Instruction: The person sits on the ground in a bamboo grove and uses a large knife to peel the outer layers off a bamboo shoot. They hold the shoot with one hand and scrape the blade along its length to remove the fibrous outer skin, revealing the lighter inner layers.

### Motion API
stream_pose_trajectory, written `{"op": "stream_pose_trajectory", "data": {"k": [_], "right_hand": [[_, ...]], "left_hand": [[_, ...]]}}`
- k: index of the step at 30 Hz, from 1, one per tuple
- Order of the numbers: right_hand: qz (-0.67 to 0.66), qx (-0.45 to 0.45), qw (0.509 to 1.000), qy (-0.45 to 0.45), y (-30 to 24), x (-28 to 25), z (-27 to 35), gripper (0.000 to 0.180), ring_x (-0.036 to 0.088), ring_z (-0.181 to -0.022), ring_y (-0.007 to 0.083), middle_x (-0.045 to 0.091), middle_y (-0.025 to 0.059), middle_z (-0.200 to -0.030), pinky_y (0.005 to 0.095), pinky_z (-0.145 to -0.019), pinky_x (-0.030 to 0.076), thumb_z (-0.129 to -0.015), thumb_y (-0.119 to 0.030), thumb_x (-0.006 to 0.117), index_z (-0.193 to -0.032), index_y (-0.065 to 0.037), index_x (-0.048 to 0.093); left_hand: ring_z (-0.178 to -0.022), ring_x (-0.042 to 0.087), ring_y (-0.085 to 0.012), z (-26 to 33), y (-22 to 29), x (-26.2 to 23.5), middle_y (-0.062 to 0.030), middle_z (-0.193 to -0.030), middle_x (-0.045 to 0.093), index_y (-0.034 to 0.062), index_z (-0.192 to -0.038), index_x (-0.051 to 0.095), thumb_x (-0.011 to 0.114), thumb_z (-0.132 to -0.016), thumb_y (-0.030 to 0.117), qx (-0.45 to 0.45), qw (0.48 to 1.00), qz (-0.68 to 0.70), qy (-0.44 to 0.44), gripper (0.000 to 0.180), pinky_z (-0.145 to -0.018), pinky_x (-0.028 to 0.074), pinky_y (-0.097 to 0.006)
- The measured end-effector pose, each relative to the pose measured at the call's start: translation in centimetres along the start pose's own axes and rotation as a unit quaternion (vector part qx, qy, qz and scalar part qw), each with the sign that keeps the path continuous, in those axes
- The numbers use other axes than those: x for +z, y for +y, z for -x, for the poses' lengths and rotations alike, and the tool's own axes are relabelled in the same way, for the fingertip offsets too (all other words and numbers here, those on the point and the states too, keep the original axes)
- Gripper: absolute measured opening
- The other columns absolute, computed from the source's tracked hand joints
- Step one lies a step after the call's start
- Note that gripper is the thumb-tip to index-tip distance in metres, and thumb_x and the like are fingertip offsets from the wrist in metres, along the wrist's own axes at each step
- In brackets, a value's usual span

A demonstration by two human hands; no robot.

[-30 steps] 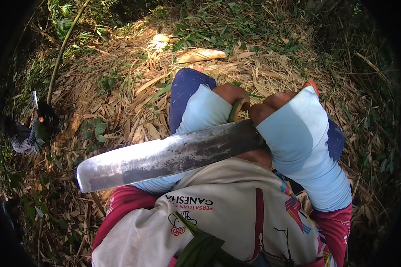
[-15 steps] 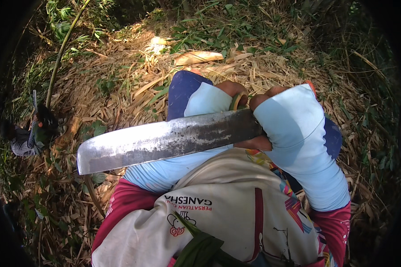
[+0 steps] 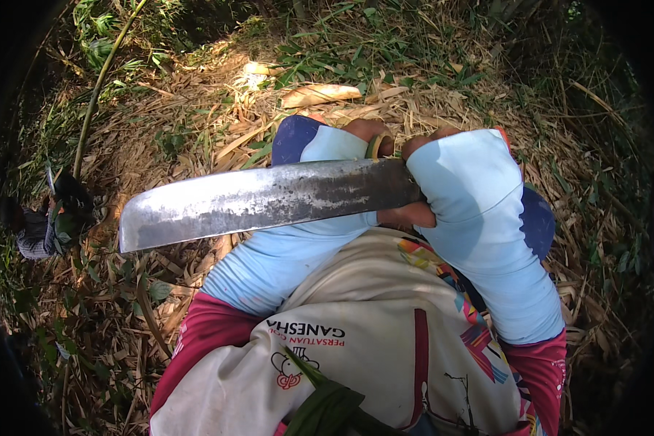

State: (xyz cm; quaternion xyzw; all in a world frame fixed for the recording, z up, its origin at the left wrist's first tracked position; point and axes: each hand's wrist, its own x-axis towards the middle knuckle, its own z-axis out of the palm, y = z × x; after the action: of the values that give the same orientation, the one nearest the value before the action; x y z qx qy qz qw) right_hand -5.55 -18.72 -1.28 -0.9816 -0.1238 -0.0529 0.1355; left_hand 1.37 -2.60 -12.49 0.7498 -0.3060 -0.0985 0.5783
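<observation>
A broad machete point(image 3: 269, 200) lies across the view above my lap, its bright worn blade pointing left and darkening toward the handle. My right hand point(image 3: 414, 214) is closed at its handle end; the handle itself is mostly hidden by the hand and a light-blue sleeve. Just beyond the blade, my left hand point(image 3: 369, 129) is closed around a green-yellow piece with a round, hollow-looking rim point(image 3: 374, 147). Most of that piece is hidden behind the blade and fingers. Both hands are close together, and dark-blue boots point(image 3: 292, 139) show beside the sleeves.
Dry leaves and husks point(image 3: 232, 134) cover the ground. Ahead lies a pale curved husk point(image 3: 321, 95). A thin stem point(image 3: 98, 87) rises at the left, near another person point(image 3: 40, 231) low down with a blade-like tool. Green undergrowth point(image 3: 429, 51) grows at the far side.
The machete blade has risen in view and its tip has swung farther away from me. Both hands have shifted slightly forward. The other person's tool at the left has lowered.
</observation>
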Motion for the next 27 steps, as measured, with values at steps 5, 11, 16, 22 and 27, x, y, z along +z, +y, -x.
{"op": "stream_pose_trajectory", "data": {"k": [5,11,16,22,27], "right_hand": [[-0.025,-0.032,0.994,0.099,0.7,1.5,0.1,0.04,0.061,-0.067,0.0353,0.056,0.011,-0.066,0.045,-0.061,0.046,-0.058,-0.029,0.084,-0.081,-0.007,0.06],[0.005,-0.026,0.993,0.113,1.0,1.9,0.1,0.039,0.061,-0.069,0.0358,0.056,0.0109,-0.067,0.0455,-0.062,0.047,-0.058,-0.028,0.082,-0.081,-0.008,0.059],[0.033,-0.008,0.995,0.096,0.8,1.5,0.1,0.035,0.066,-0.068,0.0297,0.062,0.0072,-0.07,0.0436,-0.062,0.05,-0.067,-0.041,0.082,-0.083,-0.013,0.069],[0.003,-0.003,0.995,0.095,1.1,1.7,-0.1,0.036,0.066,-0.068,0.0308,0.063,0.0075,-0.07,0.0447,-0.063,0.05,-0.067,-0.041,0.081,-0.082,-0.012,0.068],[0.002,-0.013,0.99,0.138,1.5,2.2,0.0,0.035,0.066,-0.069,0.032,0.062,0.0089,-0.07,0.0444,-0.063,0.05,-0.066,-0.038,0.082,-0.083,-0.011,0.067]], "left_hand": [[-0.082,0.061,-0.0178,-0.8,-0.6,0.4,-0.0033,-0.091,0.06,0.0016,-0.114,0.056,0.098,-0.046,0.057,0.014,0.998,-0.058,0.014,0.097,-0.074,0.05,-0.032],[-0.085,0.065,-0.0175,-1.4,-0.7,0.1,-0.0058,-0.091,0.066,-0.0019,-0.116,0.055,0.095,-0.042,0.065,0.019,0.992,-0.124,0.006,0.108,-0.075,0.051,-0.031],[-0.089,0.069,-0.0169,-1.0,0.1,-0.2,-0.0083,-0.092,0.073,-0.0068,-0.118,0.054,0.093,-0.044,0.066,0.03,0.989,-0.139,0.04,0.111,-0.077,0.053,-0.031],[-0.092,0.068,-0.0169,-0.7,-1.0,0.8,-0.0077,-0.094,0.072,-0.0106,-0.12,0.05,0.095,-0.04,0.064,-0.003,0.993,0.066,0.102,0.118,-0.079,0.054,-0.032],[-0.095,0.065,-0.0174,-1.3,-1.4,0.6,-0.0099,-0.093,0.068,-0.0098,-0.122,0.048,0.098,-0.037,0.062,0.002,0.993,0.059,0.105,0.121,-0.08,0.053,-0.033]]}}
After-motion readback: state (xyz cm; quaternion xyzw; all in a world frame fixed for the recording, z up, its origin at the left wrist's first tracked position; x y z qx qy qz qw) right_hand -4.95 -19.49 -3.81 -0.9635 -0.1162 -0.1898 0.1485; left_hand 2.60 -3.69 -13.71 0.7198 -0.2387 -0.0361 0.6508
